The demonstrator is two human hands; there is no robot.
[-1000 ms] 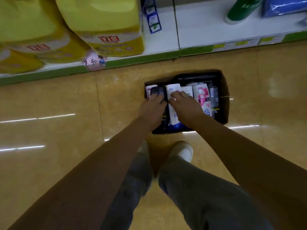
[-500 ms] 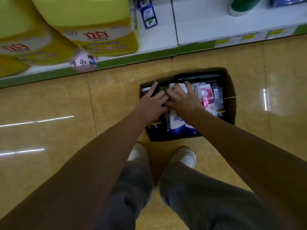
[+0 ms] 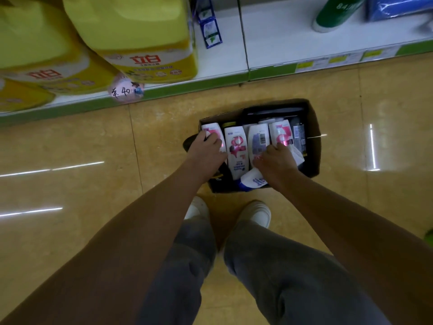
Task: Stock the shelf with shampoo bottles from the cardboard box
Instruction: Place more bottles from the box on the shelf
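Note:
An open cardboard box (image 3: 314,141) sits on the floor in front of my feet, packed with shampoo bottles lying side by side, mostly white with pink labels (image 3: 236,148). My left hand (image 3: 207,150) is at the box's left edge, curled round a black bottle (image 3: 188,144) that sticks out past the box wall. My right hand (image 3: 277,161) is over the box's near right part, gripping a white bottle with a blue end (image 3: 253,181) that lies tilted across the others. The low white shelf (image 3: 269,43) runs along the top of the view.
Large yellow detergent jugs (image 3: 140,43) fill the shelf's left part, with a pink price tag (image 3: 125,91) on its green edge. A green bottle (image 3: 335,12) and a blue pack (image 3: 398,5) stand on the shelf's right part. My white shoes (image 3: 256,213) stand just behind the box on the tan tiled floor.
My hands, together over the box's middle before, have moved apart. The left has drawn the black bottle to the left edge, the right has pulled a white bottle toward me, uncovering the row of bottles.

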